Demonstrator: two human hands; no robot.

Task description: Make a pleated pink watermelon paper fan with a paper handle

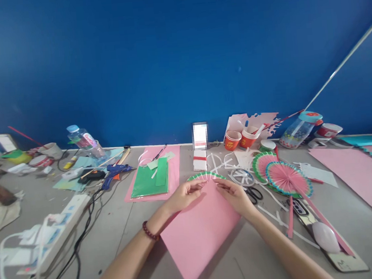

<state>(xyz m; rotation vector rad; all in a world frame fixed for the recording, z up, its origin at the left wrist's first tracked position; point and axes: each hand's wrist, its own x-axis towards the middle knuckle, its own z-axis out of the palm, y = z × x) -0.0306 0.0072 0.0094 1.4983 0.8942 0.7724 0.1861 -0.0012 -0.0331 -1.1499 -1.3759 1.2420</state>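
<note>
My left hand [185, 195] and my right hand [234, 194] meet over a pink paper sheet [199, 231] lying on the grey table [116, 232]. Both pinch the pleated pink fan with a green and white rim [205, 176] at the sheet's far corner, fingers closed on its folds. A dark bead bracelet [149, 231] sits on my left wrist. Just right of my right hand lie black-handled scissors [253, 193].
Two finished pink paper fans [287, 178] lie at right, above a phone [305, 213]. Green sheets [150, 180] on pink paper, a blue glue gun [113, 172], a power strip [61, 220] with cables, red cups [240, 139], bottles and large pink sheets [358, 176] surround the workspace.
</note>
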